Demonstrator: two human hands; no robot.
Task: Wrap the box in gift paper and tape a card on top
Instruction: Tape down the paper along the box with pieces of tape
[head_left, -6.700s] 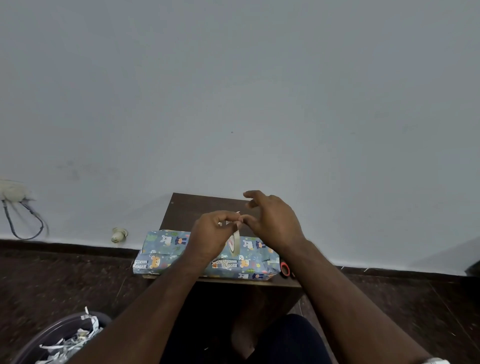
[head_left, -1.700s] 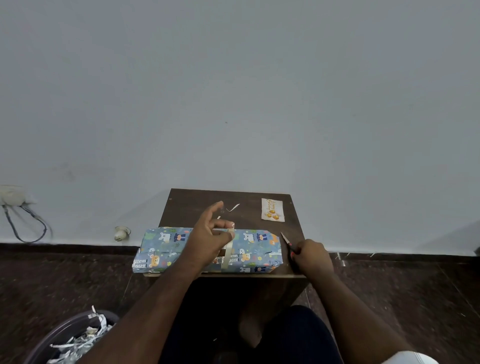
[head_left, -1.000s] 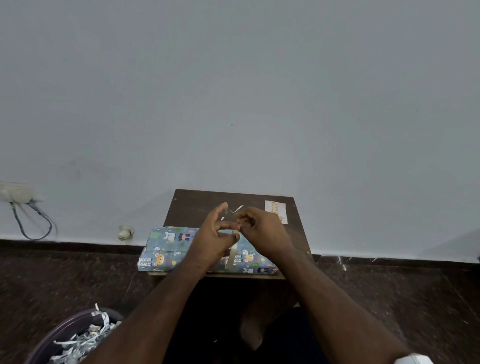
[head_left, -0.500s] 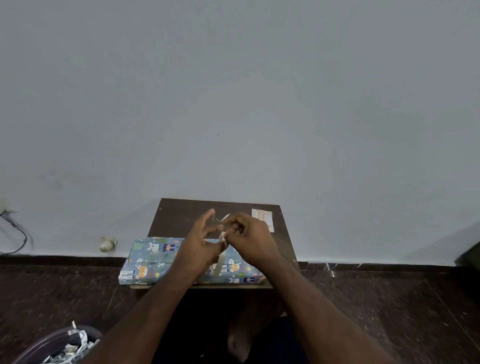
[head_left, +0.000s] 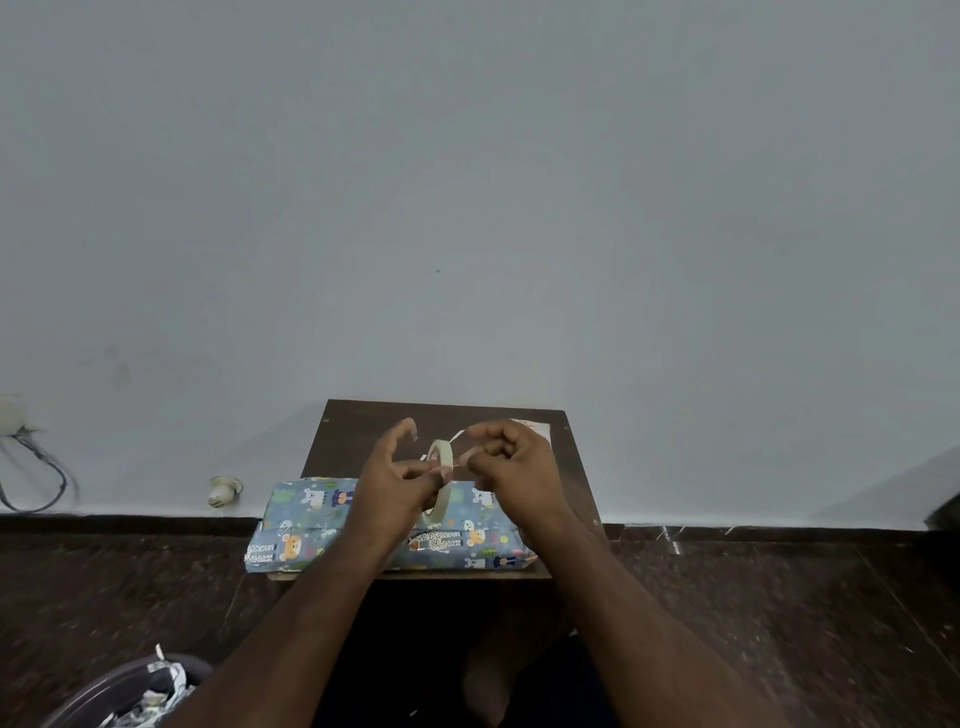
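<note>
Fingers of the left hand (head_left: 395, 483) pinch the upright tape roll (head_left: 440, 478) above the wrapped box (head_left: 311, 525) on the table (head_left: 363, 431), while the right hand (head_left: 514, 467), fingers curled, pinches the tape's loose end.

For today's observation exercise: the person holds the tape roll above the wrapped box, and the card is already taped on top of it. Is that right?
Not quite. In the head view the card still lies on the table behind the right hand, not on the wrapped box. The tape roll is indeed held above the box, gripped by the left hand.
</note>
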